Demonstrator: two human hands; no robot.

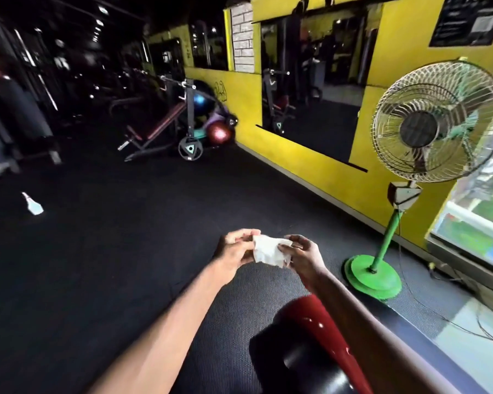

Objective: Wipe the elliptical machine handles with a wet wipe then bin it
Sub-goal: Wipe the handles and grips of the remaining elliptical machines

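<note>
the wet wipe [268, 250] hangs crumpled between two hands, pinched only at its side edges. a slack pinch could drop it on the rubber floor [125, 251], where it would likely pick up grit before any wiping. the left hand [235, 248] and right hand [302, 255] each curl fingers and thumb onto it, arms stretched forward above a red machine part [310, 331]. neither handles nor a bin show.

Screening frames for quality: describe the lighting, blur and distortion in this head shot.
Head view: the gym's left side is nearly black with smeared highlights; the yellow wall and window at right are bright; wide-angle distortion bows the wall; the wet wipe, pinched by left hand and right hand, looks bright but soft-edged.
</note>
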